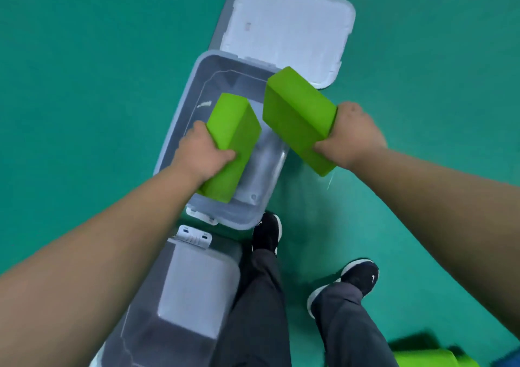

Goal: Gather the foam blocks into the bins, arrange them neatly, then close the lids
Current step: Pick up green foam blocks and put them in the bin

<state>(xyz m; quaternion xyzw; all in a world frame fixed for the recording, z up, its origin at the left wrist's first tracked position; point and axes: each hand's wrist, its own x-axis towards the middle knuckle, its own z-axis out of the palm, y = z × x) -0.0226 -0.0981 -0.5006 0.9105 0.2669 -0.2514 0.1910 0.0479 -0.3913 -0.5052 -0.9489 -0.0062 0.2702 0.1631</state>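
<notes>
Loading step: left hand (201, 153) and right hand (353, 137) each grip a green foam block (232, 139) (298, 116) over the open bin (180, 130). Next: lower both flat inside.

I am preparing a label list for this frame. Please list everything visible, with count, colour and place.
open bin: 1, clear, centre of floor
lid: 1, white, flipped open beyond it
second bin: 1, clear, lid on, nearest
left block: 1, green, over open bin
right block: 1, green, at its right rim
third block: 1, green, floor, bottom right, cut off
floor: 1, green
shoes: 2, black, beside the bins
left hand: 1, grips left block
right hand: 1, grips right block
</notes>
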